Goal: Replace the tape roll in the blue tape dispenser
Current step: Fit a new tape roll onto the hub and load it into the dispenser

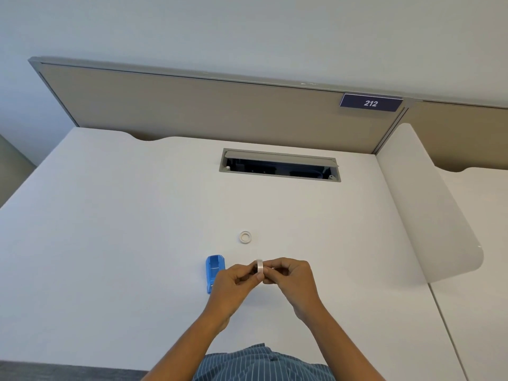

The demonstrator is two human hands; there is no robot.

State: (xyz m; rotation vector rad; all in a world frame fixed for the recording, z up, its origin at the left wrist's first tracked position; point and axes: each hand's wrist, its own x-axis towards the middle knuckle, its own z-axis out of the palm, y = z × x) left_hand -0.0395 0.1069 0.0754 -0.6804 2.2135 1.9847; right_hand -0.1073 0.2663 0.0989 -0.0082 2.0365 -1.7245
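The blue tape dispenser (214, 272) lies on the white desk (123, 243), just left of my hands, its open cavity facing up with no roll in it. My left hand (233, 284) and my right hand (288, 276) meet above the desk and pinch a clear tape roll (259, 268) between their fingertips, held on edge. A second small whitish ring, another roll or a bare core (245, 237), lies flat on the desk beyond my hands.
A grey cable hatch (279, 165) stands open at the back of the desk. A beige partition (220, 105) with a "212" sign (370, 103) runs behind. A white side divider (428, 210) rises on the right.
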